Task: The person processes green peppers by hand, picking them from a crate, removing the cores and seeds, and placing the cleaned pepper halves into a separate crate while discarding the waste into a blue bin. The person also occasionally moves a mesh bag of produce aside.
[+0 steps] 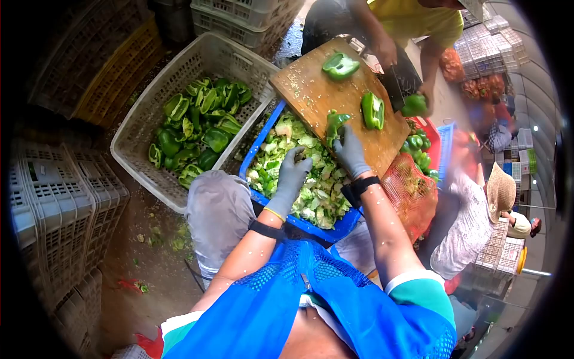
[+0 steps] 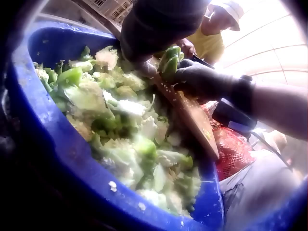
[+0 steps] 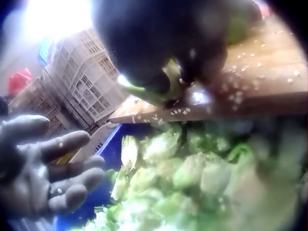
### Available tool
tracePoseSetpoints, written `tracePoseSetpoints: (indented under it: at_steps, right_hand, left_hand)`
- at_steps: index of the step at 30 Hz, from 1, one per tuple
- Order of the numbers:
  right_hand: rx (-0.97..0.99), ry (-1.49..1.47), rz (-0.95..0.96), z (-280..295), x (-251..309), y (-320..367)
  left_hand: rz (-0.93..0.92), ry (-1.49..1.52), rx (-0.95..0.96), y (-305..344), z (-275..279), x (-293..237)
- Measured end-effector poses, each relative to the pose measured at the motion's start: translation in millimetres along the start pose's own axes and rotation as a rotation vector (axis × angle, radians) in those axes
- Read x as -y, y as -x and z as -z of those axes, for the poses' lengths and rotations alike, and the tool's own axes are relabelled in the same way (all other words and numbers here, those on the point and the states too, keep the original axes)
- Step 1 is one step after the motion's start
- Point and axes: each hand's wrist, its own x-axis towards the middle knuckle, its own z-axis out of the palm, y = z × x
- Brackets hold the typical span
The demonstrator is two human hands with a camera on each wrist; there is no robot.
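Observation:
My right hand (image 1: 351, 154), in a grey glove, grips a piece of green bell pepper (image 1: 335, 124) at the near edge of the wooden cutting board (image 1: 305, 75). In the right wrist view that hand (image 3: 163, 43) is dark and partly blurred. My gloved left hand (image 1: 292, 179) hovers over the blue tub (image 1: 254, 194), which is filled with pale pepper cores and scraps (image 1: 311, 200). Seen in the right wrist view, the left hand (image 3: 53, 166) has its fingers spread apart, a few seeds on them and nothing held. Two pepper halves (image 1: 373, 111) (image 1: 341, 66) lie on the board, among scattered seeds.
A white crate (image 1: 137, 128) holding cored pepper halves (image 1: 197, 125) stands left of the tub. Across the board, a person in yellow (image 1: 412, 27) holds a cleaver (image 1: 400, 81) and a green pepper (image 1: 414, 105). A red mesh sack (image 1: 409, 194) lies at right; stacked crates (image 1: 66, 203) stand at left.

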Motion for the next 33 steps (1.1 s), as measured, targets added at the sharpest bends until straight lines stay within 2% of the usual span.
tracePoseSetpoints:
  at_steps: [1,4,5,7,9,10,11,13,14,15,17,18,21,22,23,25,26,27,29,31,33]
  right_hand:
    - [-0.006,0.008,-0.030,-3,3,5]
    - [-0.253,-0.117,0.047,-25,-7,-1]
    - [-0.212,-0.102,0.005,-25,-7,-1]
    - [-0.132,-0.071,-0.057,-14,14,-4]
    - [-0.038,-0.110,0.079,-19,11,-5]
    - [0.039,-0.171,0.178,-21,10,-4]
    - [0.117,-0.235,0.272,-29,13,0]
    - [0.345,-0.459,0.278,-23,45,30]
    - [0.356,-0.517,0.316,-10,74,52]
    - [0.240,-0.483,0.426,-38,46,47]
    - [0.333,-0.297,0.285,2,78,58]
    - [0.367,-0.389,0.187,5,81,59]
    - [0.172,-0.970,-0.019,8,99,66]
    - [0.116,-1.039,0.005,6,88,61]
    - [0.118,-1.351,-0.074,9,96,61]
    - [0.132,-1.697,-0.083,6,88,55]
    - [0.126,-1.743,-0.096,4,82,52]
    - [0.128,-1.671,-0.075,8,82,52]
    - [0.140,-1.523,-0.051,22,86,58]
    - [0.103,-1.332,-0.033,31,99,64]
    - [0.096,-1.100,0.036,36,111,64]
  left_hand:
    - [-0.031,-0.019,0.014,-1,-2,3]
    - [-0.056,-0.034,0.066,1,-7,11]
    - [-0.080,-0.073,0.047,0,-10,16]
    - [0.074,-0.039,0.076,6,-13,-5]
    - [0.032,0.163,0.088,7,-16,-8]
    - [-0.195,0.043,-0.022,-10,-16,15]
    - [-0.430,-0.258,-0.213,-16,-14,24]
    - [-0.025,0.345,-0.084,-5,-11,-2]
    - [-0.205,0.328,-0.033,-17,-9,14]
    - [-0.140,0.305,-0.041,-11,-9,8]
    - [-0.019,0.353,-0.112,-4,-10,-4]
    - [0.064,0.459,-0.165,4,-10,-22]
    - [0.188,0.687,-0.130,-8,-4,-8]
    - [0.121,0.727,-0.136,-8,-6,-12]
    - [0.278,0.755,-0.214,9,-5,-44]
    - [0.152,0.834,0.037,6,13,-46]
    - [-0.012,0.979,0.109,2,19,-52]
    - [-0.179,1.122,0.180,5,22,-72]
    - [-0.279,1.199,0.187,20,19,-108]
    - [-0.164,0.988,0.208,18,22,-92]
    - [-0.272,0.241,0.214,20,8,-73]
